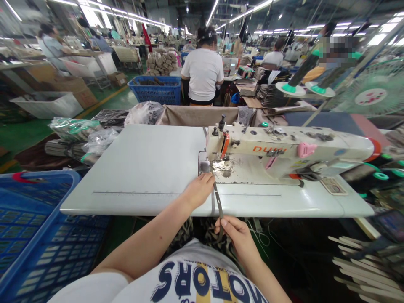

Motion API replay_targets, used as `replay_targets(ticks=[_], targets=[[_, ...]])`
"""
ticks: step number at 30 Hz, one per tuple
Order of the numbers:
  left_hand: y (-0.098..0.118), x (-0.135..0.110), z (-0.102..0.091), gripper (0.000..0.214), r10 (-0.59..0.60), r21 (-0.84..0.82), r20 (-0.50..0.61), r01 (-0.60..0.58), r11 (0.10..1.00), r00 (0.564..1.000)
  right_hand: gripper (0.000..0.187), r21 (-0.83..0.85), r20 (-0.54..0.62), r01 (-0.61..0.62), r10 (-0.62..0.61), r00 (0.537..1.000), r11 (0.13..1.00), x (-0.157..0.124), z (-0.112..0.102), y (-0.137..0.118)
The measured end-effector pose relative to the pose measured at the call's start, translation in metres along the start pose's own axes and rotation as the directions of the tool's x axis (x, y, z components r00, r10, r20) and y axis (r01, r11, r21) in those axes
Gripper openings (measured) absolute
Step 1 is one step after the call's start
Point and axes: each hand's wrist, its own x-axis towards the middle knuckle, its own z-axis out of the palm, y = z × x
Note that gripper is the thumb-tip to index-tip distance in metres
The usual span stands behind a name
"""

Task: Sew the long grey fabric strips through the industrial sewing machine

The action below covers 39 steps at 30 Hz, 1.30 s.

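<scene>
Feeding a narrow, flat, grey-brown fabric strip (220, 206), slightly curved, from close under the needle of a cream-white metal sewing machine (293, 147) down over the front edge of a smooth, pale-grey table (151, 160). Pinching the near stretch between thumb and fingers of the right hand (235, 230), just off that edge; laying the left hand (201, 189) beside the needle, fingers close together at the strip, cannot tell whether gripping or only pressing. Best, probably, to keep tension light and even, straighten the curve, and hold left fingertips short of the needle. Wide bare surface leftward; blocked rightward by the machine body. Beyond the left front corner, mind the blue plastic lattice basket (72, 187).
</scene>
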Motion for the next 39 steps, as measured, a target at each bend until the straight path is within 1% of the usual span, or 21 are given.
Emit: replay_targets(ticks=[5, 9, 15, 18, 20, 23, 27, 30, 33, 39], targets=[[-0.001, 0.000, 0.001, 0.022, 0.029, 0.005, 0.038, -0.029, 1.000, 0.999, 0.038, -0.010, 0.010, 0.000, 0.000, 1.000, 1.000, 0.001, 0.000, 0.001], [-0.001, 0.000, 0.002, 0.022, 0.007, -0.001, 0.012, -0.007, 1.000, 1.000, 0.040, -0.033, 0.009, -0.001, 0.001, 1.000, 0.999, 0.001, 0.000, 0.000], [-0.001, 0.001, 0.003, 0.024, 0.030, 0.009, 0.025, -0.030, 1.000, 0.999, 0.038, -0.041, 0.005, 0.000, 0.000, 1.000, 0.999, -0.001, 0.000, -0.002], [-0.002, 0.002, 0.005, 0.027, 0.040, 0.000, 0.014, -0.040, 0.999, 0.999, 0.037, -0.043, 0.007, -0.001, 0.002, 1.000, 0.999, -0.001, 0.000, -0.002], [-0.003, 0.003, 0.007, 0.029, 0.025, -0.011, -0.002, -0.025, 1.000, 1.000, 0.036, -0.046, 0.009, 0.001, 0.000, 1.000, 0.999, -0.002, 0.000, -0.002], [-0.004, 0.004, 0.010, 0.031, 0.001, -0.025, -0.016, -0.001, 1.000, 1.000, 0.036, -0.051, 0.014, 0.005, -0.005, 1.000, 0.999, -0.001, 0.000, 0.001], [-0.004, 0.006, 0.011, 0.035, 0.022, -0.005, -0.001, -0.022, 1.000, 1.000, 0.039, -0.048, 0.040, 0.000, 0.002, 0.999, 0.999, 0.002, -0.003, 0.008], [-0.004, 0.006, 0.012, 0.037, 0.004, -0.004, -0.009, -0.004, 1.000, 1.000, 0.041, -0.042, 0.063, -0.002, 0.005, 0.998, 0.999, 0.005, -0.005, 0.012], [-0.003, 0.005, 0.010, 0.035, -0.008, -0.017, -0.017, 0.007, 1.000, 1.000, 0.040, -0.039, 0.089, -0.003, 0.006, 0.996, 0.999, 0.005, -0.006, 0.011], [-0.002, 0.001, 0.004, 0.024, 0.042, 0.021, 0.002, -0.042, 0.999, 0.999, 0.037, -0.038, 0.120, 0.016, -0.012, 0.993, 0.999, 0.002, -0.004, 0.005]])
